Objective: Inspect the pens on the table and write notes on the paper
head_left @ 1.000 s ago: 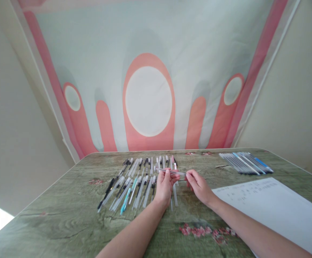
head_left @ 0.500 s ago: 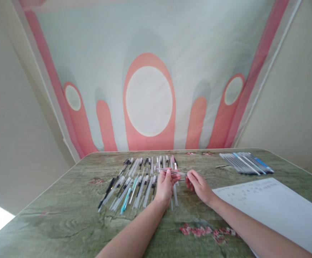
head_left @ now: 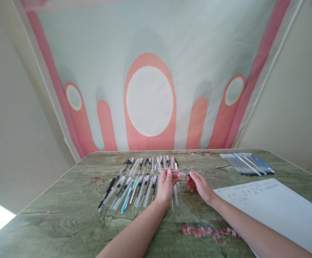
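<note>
My left hand (head_left: 166, 186) is closed round a clear, slim pen (head_left: 176, 172), held level just above the table. My right hand (head_left: 200, 186) pinches the pen's right end with its fingertips. Under and to the left of my hands lies a spread of several pens and caps (head_left: 134, 181) in two rough rows, mostly clear and black, one teal. Whether the right fingers grip a cap or the pen tip is too small to tell.
A second bundle of grey and blue pens (head_left: 245, 163) lies at the far right of the green patterned table (head_left: 64, 222). A white sheet of paper (head_left: 276, 211) covers the near right. A pink and pale cloth (head_left: 149, 96) hangs behind the table.
Both hands stay on the pen; the right hand has shifted slightly left toward the pen's end. The pens on the table have not moved.
</note>
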A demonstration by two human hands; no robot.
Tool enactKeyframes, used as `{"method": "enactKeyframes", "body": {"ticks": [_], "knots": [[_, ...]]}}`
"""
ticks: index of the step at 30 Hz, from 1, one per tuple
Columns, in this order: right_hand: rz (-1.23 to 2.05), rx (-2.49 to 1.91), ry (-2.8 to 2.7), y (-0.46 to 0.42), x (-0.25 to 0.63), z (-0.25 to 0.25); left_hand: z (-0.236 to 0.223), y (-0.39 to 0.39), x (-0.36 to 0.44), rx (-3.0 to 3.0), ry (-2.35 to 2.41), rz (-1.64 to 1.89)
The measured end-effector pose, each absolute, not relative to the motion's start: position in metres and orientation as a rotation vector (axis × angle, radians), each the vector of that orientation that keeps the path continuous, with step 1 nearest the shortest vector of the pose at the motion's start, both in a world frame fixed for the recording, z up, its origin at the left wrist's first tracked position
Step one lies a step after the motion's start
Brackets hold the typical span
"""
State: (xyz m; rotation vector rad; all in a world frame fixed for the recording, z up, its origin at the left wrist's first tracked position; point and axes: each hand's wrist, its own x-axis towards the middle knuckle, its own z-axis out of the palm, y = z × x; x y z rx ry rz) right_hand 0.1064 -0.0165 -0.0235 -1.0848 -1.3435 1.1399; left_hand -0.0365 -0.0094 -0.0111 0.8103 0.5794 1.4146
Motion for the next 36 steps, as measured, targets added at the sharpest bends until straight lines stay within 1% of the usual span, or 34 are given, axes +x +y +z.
{"method": "enactKeyframes", "body": {"ticks": [11,14,21,27,32,36], "knots": [[1.022,-1.142,-1.456,-0.0156,0.1065,-0.0246,-0.0089,-0.0119,-0.0378,0.882,0.605,1.404],[1.060,-1.140,-1.430,-0.0155,0.1051,-0.0260,-0.0086,-0.0127,-0.0381,0.932,0.613,1.401],[1.297,-1.009,-1.254,-0.0156,0.1034,-0.0243,-0.0086,-0.0131,-0.0370,0.920,0.601,1.413],[1.300,-1.016,-1.260,-0.0175,0.1027,-0.0249,-0.0078,-0.0118,-0.0361,0.829,0.609,1.430],[1.238,-1.001,-1.379,-0.0184,0.1039,-0.0227,-0.0103,-0.0103,-0.0366,0.840,0.609,1.433],[1.262,-0.989,-1.368,-0.0181,0.1038,-0.0219,-0.0099,-0.0107,-0.0364,0.859,0.621,1.439]]}}
